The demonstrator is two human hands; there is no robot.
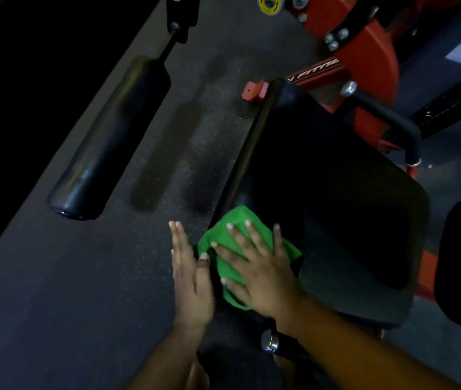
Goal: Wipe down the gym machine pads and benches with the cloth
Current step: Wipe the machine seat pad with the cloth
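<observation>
1. Hanging at the far left over the dark speckled floor (82, 277): a black roller pad (111, 136), tilted, on a thin rod running up to a black bracket (180, 12).
2. Casting long shadows across the floor between the roller pad and the seat.
3. Hovering just left of the seat's near corner: the left hand (192, 280), released, fingers straight and together, palm turned towards the seat edge, thumb lying close to the cloth; actual contact impossible to tell.
4. Lying over the near-left corner of the black seat pad (336, 187), the surface being wiped: a green cloth (223, 266), bunched and draping slightly over the edge.
5. Pressing down flat on the cloth: the right hand (254, 268), released, fingers spread wide and straight, not curling round the fabric.
6. Showing below the right forearm: a shiny chrome knob (270, 342).
7. Rising behind the seat pad at upper right: the red machine frame (370, 60) with white lettering, bolts and a yellow disc (270, 4) near the top.
8. Curving along the seat's far right side: a black padded handle (392, 119).
</observation>
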